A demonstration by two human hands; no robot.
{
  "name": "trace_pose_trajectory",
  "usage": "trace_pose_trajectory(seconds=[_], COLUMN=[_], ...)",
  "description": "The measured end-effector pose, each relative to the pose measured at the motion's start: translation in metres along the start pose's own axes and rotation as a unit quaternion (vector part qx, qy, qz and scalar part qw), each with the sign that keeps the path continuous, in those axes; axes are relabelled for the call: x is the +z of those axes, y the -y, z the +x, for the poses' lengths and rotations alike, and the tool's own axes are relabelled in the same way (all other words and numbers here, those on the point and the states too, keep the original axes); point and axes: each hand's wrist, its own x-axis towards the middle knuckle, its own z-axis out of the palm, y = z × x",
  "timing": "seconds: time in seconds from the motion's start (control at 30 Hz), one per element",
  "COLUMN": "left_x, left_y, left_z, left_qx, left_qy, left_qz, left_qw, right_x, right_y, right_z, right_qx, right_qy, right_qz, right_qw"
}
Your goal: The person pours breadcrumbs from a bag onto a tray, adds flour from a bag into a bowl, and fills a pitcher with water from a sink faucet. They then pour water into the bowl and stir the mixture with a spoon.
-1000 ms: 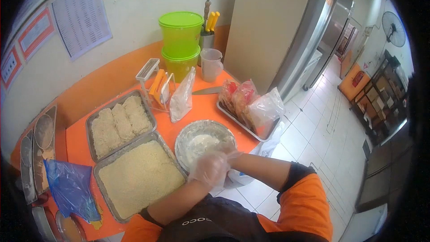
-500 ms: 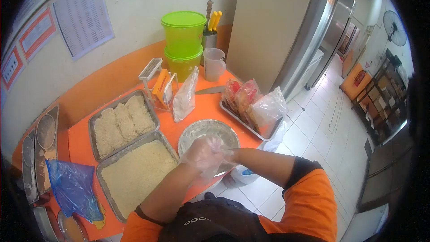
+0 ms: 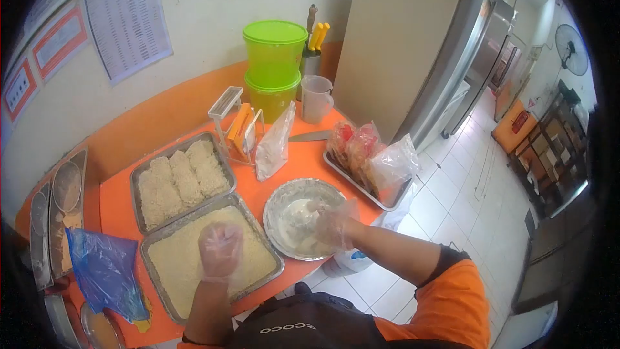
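Note:
My left hand point(image 3: 221, 250), in a clear plastic glove, is above the tray of pale crumbs point(image 3: 181, 265). Its fingers are curled in, and whatever they hold, if anything, is hidden. Over the right side of a round metal bowl point(image 3: 272, 210) is my gloved right hand point(image 3: 334, 225), its fingers reaching down into a whitish, wet-looking mix point(image 3: 294, 220). Those fingertips are blurred and partly hidden by the glove. Behind the crumb tray, a second metal tray point(image 3: 137, 184) carries several crumb-coated pieces point(image 3: 184, 171).
At the right edge, a tray point(image 3: 381, 203) bears plastic-bagged food point(image 3: 355, 152). A knife point(image 3: 310, 136), white bag point(image 3: 276, 145), measuring jug point(image 3: 316, 100), stacked green tubs point(image 3: 274, 58) and knife block point(image 3: 310, 63) stand behind. A blue bag point(image 3: 106, 271) lies at left.
My hands, together over the bowl before, have come apart. The left has moved left over the crumb tray; the right has stayed at the bowl and lowered into it. The view has shifted slightly.

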Motion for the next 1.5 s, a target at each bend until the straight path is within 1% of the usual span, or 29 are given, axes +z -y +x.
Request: trace_pose_trajectory(seconds=[0.07,0.1,0.13,0.2,0.27,0.3,0.33,0.37,0.4,0.5,0.53,0.6,0.63,0.67,0.7,0.73,0.77,0.8,0.83,0.9,0.93,1.0,1.07,1.1,1.17,1.2,1.3,1.4,1.5], left_x=[-0.006,-0.010,-0.016,-0.032,-0.040,-0.044,-0.050,-0.055,-0.059,-0.061,-0.063,-0.067,-0.065,-0.060,-0.057,-0.056,-0.057,-0.059,-0.060,-0.068,-0.069,-0.073,-0.082,-0.085,-0.077,-0.073,-0.067,-0.057,-0.052], left_y=[0.007,0.008,0.010,0.014,0.012,0.012,0.015,0.021,0.024,0.023,0.022,0.020,0.020,0.022,0.023,0.024,0.024,0.023,0.022,0.018,0.021,0.025,0.021,0.017,0.020,0.022,0.019,0.034,0.033], left_z=[-0.010,-0.016,-0.020,-0.024,-0.030,-0.034,-0.039,-0.043,-0.046,-0.051,-0.051,-0.049,-0.052,-0.055,-0.057,-0.058,-0.060,-0.061,-0.062,-0.063,-0.067,-0.074,-0.070,-0.068,-0.073,-0.075,-0.069,-0.080,-0.070], left_qx=[-0.108,-0.165,-0.142,-0.092,-0.224,-0.289,-0.241,-0.190,-0.138,-0.310,-0.303,-0.283,-0.296,-0.306,-0.314,-0.292,-0.270,-0.267,-0.263,-0.295,-0.272,-0.245,-0.250,-0.260,-0.297,-0.314,-0.298,-0.280,-0.223], left_qy=[0.001,0.002,0.007,0.016,-0.007,-0.015,-0.003,0.008,0.018,-0.029,-0.015,0.012,-0.023,-0.057,-0.093,-0.079,-0.066,-0.052,-0.039,-0.012,-0.024,-0.033,-0.015,0.002,-0.036,-0.056,-0.051,-0.071,-0.007], left_qz=[-0.059,-0.089,-0.057,0.008,-0.118,-0.180,-0.112,-0.044,0.024,-0.168,-0.134,-0.064,-0.112,-0.161,-0.208,-0.162,-0.115,-0.087,-0.059,-0.041,-0.036,-0.025,-0.009,0.000,-0.035,-0.054,-0.078,-0.042,0.005], left_qw=[0.992,0.982,0.988,0.996,0.967,0.940,0.964,0.981,0.990,0.935,0.944,0.957,0.948,0.937,0.921,0.939,0.954,0.958,0.962,0.954,0.961,0.969,0.968,0.966,0.953,0.946,0.950,0.956,0.975], right_x=[0.022,0.008,-0.005,-0.020,0.025,0.024,0.021,0.018,0.017,0.012,0.008,-0.012,-0.024,-0.040,-0.061,-0.078,-0.087,-0.085,-0.072,-0.055,-0.050,-0.055,-0.061,-0.059,-0.053,-0.033,-0.029,-0.062,-0.070], right_y=[0.006,0.004,0.003,0.009,0.042,0.060,0.071,0.082,0.089,0.104,0.110,0.125,0.133,0.146,0.164,0.179,0.189,0.192,0.182,0.156,0.147,0.139,0.141,0.141,0.139,0.134,0.129,0.136,0.137], right_z=[-0.016,-0.007,0.004,-0.003,-0.061,-0.073,-0.086,-0.100,-0.117,-0.165,-0.176,-0.188,-0.187,-0.177,-0.161,-0.147,-0.130,-0.110,-0.090,-0.067,-0.065,-0.058,-0.058,-0.064,-0.076,-0.088,-0.096,-0.077,-0.077], right_qx=[-0.002,-0.003,-0.004,-0.056,-0.158,-0.268,-0.300,-0.330,-0.326,-0.303,-0.292,-0.345,-0.372,-0.422,-0.464,-0.495,-0.390,-0.219,-0.196,-0.225,-0.276,-0.315,-0.350,-0.369,-0.385,-0.385,-0.444,-0.454,-0.458], right_qy=[-0.048,-0.038,-0.028,-0.005,0.020,-0.023,-0.045,-0.077,-0.090,-0.125,-0.134,-0.118,-0.110,-0.219,-0.322,-0.419,-0.541,-0.572,-0.537,-0.444,-0.383,-0.398,-0.360,-0.316,-0.264,-0.256,-0.252,-0.278,-0.281], right_qz=[0.061,0.076,0.093,0.148,0.225,-0.160,-0.312,-0.451,-0.379,-0.151,-0.073,-0.041,-0.023,-0.095,-0.165,-0.230,-0.543,-0.763,-0.815,-0.862,-0.855,-0.826,-0.835,-0.852,-0.870,-0.873,-0.850,-0.839,-0.840], right_qw=[0.997,0.996,0.995,0.987,0.961,0.950,0.900,0.826,0.861,0.932,0.944,0.930,0.922,0.875,0.809,0.726,0.510,0.206,0.092,0.097,0.216,0.244,0.226,0.194,0.157,0.153,0.135,0.115,0.077])
